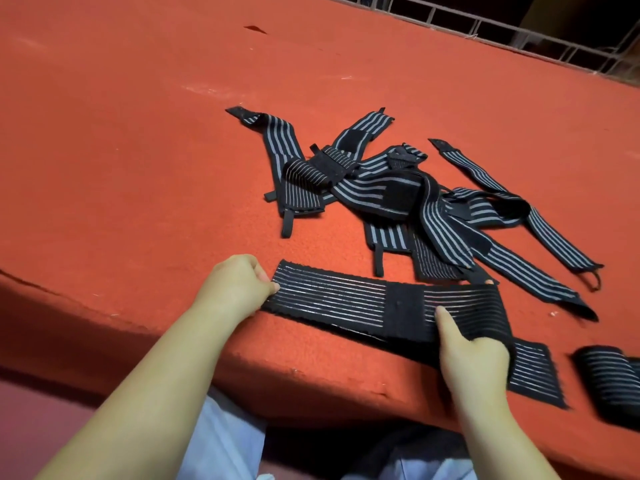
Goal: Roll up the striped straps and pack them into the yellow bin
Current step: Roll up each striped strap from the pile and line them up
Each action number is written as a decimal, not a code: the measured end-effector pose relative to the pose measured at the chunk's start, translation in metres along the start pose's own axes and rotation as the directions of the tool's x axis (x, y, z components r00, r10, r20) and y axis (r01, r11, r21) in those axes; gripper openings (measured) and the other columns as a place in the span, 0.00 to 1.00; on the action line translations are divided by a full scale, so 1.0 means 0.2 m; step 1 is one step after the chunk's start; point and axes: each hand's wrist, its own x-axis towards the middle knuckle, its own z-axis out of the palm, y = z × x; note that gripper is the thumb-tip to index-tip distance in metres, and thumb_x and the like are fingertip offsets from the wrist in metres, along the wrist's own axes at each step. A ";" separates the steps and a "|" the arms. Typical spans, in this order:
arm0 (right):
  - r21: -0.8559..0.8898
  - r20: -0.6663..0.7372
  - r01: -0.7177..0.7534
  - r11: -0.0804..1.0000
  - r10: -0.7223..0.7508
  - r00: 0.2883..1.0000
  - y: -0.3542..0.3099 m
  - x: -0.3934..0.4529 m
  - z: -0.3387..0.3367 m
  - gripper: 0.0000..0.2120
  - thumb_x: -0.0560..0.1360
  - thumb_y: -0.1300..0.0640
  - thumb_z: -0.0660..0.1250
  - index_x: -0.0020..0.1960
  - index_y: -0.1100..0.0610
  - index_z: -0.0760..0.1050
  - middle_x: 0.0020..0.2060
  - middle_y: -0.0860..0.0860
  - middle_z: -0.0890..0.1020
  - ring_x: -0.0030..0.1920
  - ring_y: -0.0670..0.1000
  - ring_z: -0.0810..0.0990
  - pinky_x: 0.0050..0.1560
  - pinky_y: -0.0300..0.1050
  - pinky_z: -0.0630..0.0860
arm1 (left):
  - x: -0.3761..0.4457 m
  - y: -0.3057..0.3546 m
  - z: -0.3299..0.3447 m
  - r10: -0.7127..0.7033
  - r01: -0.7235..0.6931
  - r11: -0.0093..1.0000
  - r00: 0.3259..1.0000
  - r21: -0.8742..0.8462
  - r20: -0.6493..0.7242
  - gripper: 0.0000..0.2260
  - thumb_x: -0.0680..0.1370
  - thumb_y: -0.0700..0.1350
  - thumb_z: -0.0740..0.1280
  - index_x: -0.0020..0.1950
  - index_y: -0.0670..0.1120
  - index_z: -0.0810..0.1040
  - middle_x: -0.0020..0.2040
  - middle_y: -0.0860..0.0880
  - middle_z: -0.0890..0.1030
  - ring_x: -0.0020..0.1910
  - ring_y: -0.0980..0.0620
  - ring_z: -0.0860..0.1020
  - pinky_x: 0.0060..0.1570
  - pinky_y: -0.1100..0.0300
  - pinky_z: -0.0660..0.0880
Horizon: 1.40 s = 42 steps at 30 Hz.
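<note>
I see my left hand pinching the left end of a wide striped strap, thumb and curled fingers closed on its edge, while my right hand holds the strap further along, thumb pressed on top just right of the plain black patch and the other fingers hidden under the fabric, one fingertip showing at the far edge. So each grip is closed on this same strap, which lies stretched flat along the near edge of the red tabletop; past my right hand it folds back on itself, and its lower layer runs out to the right toward the tabletop's edge. Just beyond it, well within reach, a tangled pile of striped straps lies across the middle of the tabletop, overlapping each other, some with broad grey stripes and some with fine ones. At the right edge of the view a rolled strap rests near the tabletop's front edge, partly cut off. I cannot find the yellow bin anywhere in the view. A white railing runs behind the far edge, and pale blue clothing shows below.
</note>
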 end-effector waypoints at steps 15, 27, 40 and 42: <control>-0.427 -0.011 0.098 0.899 -0.113 0.994 0.22 0.12 -0.06 0.20 0.74 0.53 0.69 0.43 0.73 0.77 0.44 0.70 0.80 0.50 0.67 0.77 0.58 0.53 0.65 | -0.31 0.40 0.41 0.506 -0.526 0.824 0.850 0.211 0.146 0.07 0.75 0.45 0.66 0.52 0.49 0.75 0.53 0.48 0.74 0.57 0.46 0.72 0.61 0.54 0.67; -0.307 -0.239 0.044 0.951 -0.122 0.963 0.46 0.19 -0.46 0.36 0.69 0.63 0.70 0.74 0.58 0.60 0.48 0.59 0.80 0.52 0.64 0.76 0.59 0.56 0.66 | -0.34 0.44 0.62 0.490 -0.531 0.808 0.846 0.256 0.210 0.09 0.75 0.54 0.67 0.51 0.53 0.74 0.50 0.53 0.71 0.57 0.50 0.70 0.60 0.57 0.65; -0.210 0.364 0.470 0.857 -0.377 0.851 0.15 0.17 -0.05 0.17 0.74 0.49 0.67 0.60 0.55 0.76 0.57 0.51 0.79 0.60 0.53 0.73 0.64 0.44 0.64 | -0.13 0.05 0.14 -0.027 0.076 0.964 0.982 0.257 -0.188 0.14 0.75 0.55 0.67 0.52 0.47 0.76 0.56 0.40 0.80 0.59 0.39 0.75 0.57 0.50 0.71; -0.273 0.392 0.447 0.852 -0.326 0.860 0.11 0.18 0.00 0.16 0.74 0.47 0.68 0.58 0.53 0.78 0.54 0.51 0.80 0.58 0.54 0.73 0.62 0.47 0.67 | -0.15 0.04 0.14 0.028 0.014 0.958 0.989 0.286 -0.145 0.10 0.75 0.55 0.66 0.45 0.48 0.74 0.52 0.41 0.81 0.56 0.40 0.76 0.54 0.52 0.72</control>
